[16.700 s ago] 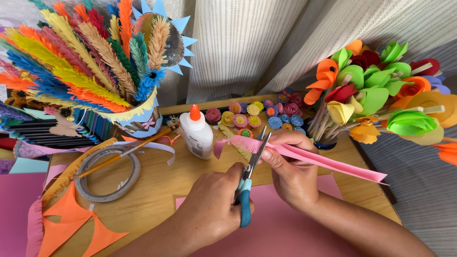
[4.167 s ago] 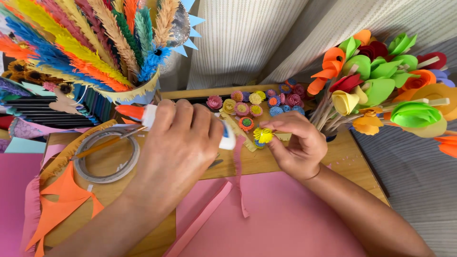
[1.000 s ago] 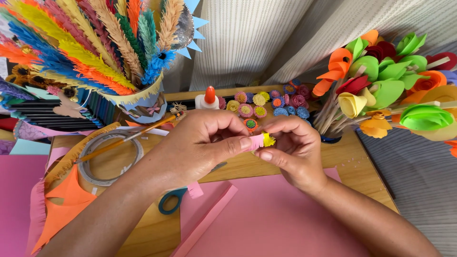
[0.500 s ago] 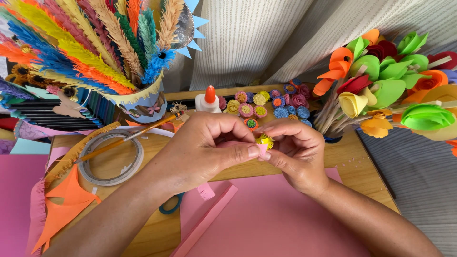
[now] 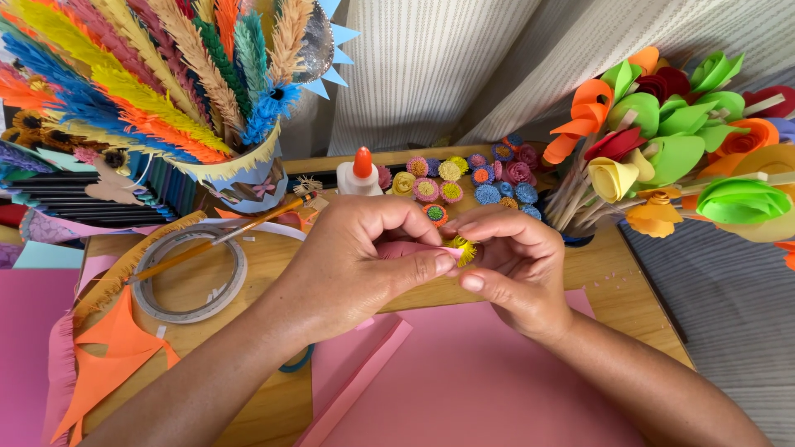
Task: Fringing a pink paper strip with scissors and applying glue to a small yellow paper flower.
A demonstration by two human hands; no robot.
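My left hand and my right hand meet above the wooden table. Between their fingertips they pinch a small yellow fringed paper flower with a pink paper strip wound against it. The thumb of the left hand presses on the pink strip. The rest of the strip is hidden inside the left palm. Below the hands lies a pink paper sheet with a long cut pink strip on it. A scissors handle shows under the left wrist.
A white glue bottle with orange cap stands behind the hands, beside several small fringed paper flowers. A roll of tape and a brush lie left. Paper feathers in a cup rise back left, paper roses at right. Orange scraps lie near left.
The hands have stayed together, turning the yellow flower and the pink strip slightly between the fingertips. Four seconds ago the left hand held the glue bottle, which now stands at the back.
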